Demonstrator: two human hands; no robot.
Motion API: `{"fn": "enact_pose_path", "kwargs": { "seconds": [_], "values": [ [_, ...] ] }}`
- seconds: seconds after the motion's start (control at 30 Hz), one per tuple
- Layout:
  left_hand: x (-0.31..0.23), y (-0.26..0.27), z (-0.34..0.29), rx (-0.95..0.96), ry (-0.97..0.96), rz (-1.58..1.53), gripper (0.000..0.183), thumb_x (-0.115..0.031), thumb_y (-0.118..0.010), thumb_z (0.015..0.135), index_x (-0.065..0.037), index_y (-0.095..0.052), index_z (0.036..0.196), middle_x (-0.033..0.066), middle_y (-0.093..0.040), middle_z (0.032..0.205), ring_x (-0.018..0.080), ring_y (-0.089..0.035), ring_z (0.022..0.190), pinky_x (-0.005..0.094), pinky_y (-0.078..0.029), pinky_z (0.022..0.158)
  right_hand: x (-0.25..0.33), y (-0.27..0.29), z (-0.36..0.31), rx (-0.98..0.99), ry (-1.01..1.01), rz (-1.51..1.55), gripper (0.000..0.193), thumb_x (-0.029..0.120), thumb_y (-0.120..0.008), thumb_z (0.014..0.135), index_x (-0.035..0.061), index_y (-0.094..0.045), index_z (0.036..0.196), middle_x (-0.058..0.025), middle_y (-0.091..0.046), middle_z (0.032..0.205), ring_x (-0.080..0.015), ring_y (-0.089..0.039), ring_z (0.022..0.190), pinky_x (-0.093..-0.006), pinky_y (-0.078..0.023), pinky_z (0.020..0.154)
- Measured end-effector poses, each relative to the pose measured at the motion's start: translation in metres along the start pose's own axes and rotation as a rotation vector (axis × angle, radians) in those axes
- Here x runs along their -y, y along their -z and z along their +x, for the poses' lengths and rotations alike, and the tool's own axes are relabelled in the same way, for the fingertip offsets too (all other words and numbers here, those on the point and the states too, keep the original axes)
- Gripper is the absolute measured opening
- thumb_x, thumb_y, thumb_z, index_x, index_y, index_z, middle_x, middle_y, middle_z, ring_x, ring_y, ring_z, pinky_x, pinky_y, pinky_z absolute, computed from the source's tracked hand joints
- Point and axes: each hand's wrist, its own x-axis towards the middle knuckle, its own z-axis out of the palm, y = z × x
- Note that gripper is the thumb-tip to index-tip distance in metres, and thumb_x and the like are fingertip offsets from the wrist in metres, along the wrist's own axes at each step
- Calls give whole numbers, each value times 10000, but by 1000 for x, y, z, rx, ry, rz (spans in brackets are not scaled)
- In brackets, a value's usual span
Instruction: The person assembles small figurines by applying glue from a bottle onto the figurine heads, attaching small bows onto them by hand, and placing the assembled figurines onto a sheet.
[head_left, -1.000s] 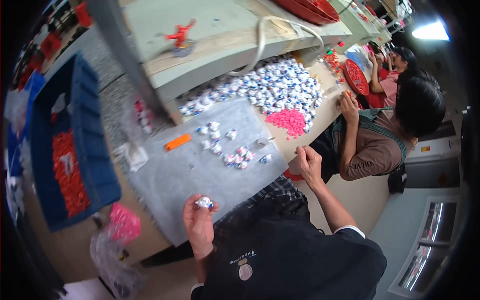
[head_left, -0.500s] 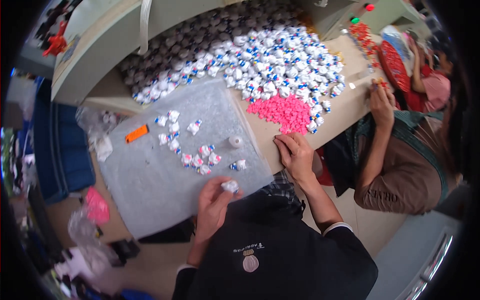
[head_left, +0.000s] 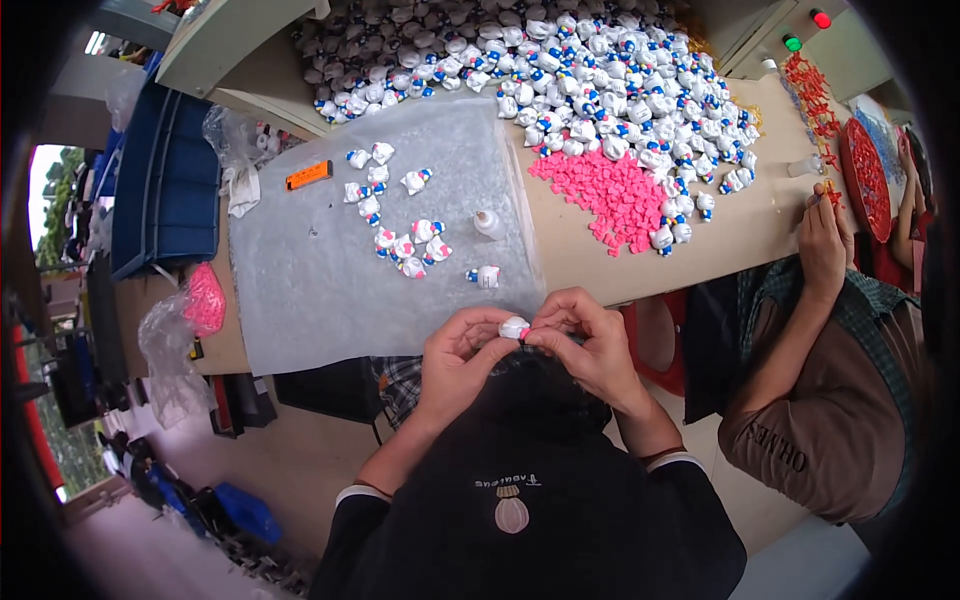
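Observation:
Close in front of my body, above the table's near edge, my left hand [head_left: 462, 358] pinches a small white figurine [head_left: 513, 327]. My right hand [head_left: 590, 345] meets it from the right, thumb and forefinger closed on a small pink piece [head_left: 525, 334] against the figurine. Several similar figurines [head_left: 414, 182] lie on the grey sheet [head_left: 320, 270], some with pink pieces on them. A white bottle [head_left: 489, 225] stands on the sheet beside a lone figurine [head_left: 484, 276]. Loose pink pieces [head_left: 605, 195] form a pile to the right.
A large heap of white and blue figurines [head_left: 600, 90] fills the back of the table. An orange tool [head_left: 309, 175] lies on the sheet's left. Blue bins [head_left: 170, 180] and a pink bag [head_left: 205, 300] are at left. At right, a co-worker's hand [head_left: 822, 245] works near a red tray [head_left: 864, 180].
My right hand has moved from the edge of the pink pile to the figurine, bringing a pink piece. The left hand's figurine is now between both hands. The view has shifted.

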Motion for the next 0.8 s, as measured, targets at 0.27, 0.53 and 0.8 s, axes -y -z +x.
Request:
{"fn": "enact_pose_path", "kwargs": {
  "seconds": [0.27, 0.53, 0.8],
  "values": [
    [0, 11, -6, 122, -8, 162, 253, 42, -642, 817, 29, -580, 1061, 80, -636, 1000, 121, -614, 908, 248, -486, 827, 4, -5, -9, 24, -18, -138, 110, 34, -713, 778, -18, -675, 868, -39, -649, 719, -58, -567, 613, -182, -451, 573],
    [-1, 25, -6, 59, -81, 128, 250, 32, -642, 823, 31, -581, 1066, 89, -630, 1018, 130, -601, 933, 262, -481, 845, -3, -29, -9, -56, 0, -179, 135, 58, -716, 771, 10, -694, 896, -59, -661, 789, -73, -587, 653, -212, -465, 581],
    [-5, 43, -1, 13, -71, 121, 242, 15, -667, 808, 25, -601, 1041, 98, -647, 1002, 136, -615, 908, 262, -496, 811, 2, -39, 10, -8, 71, -292, 133, 12, -730, 731, 3, -699, 859, -88, -651, 773, -135, -621, 688, -231, -480, 621]
  ]
}}
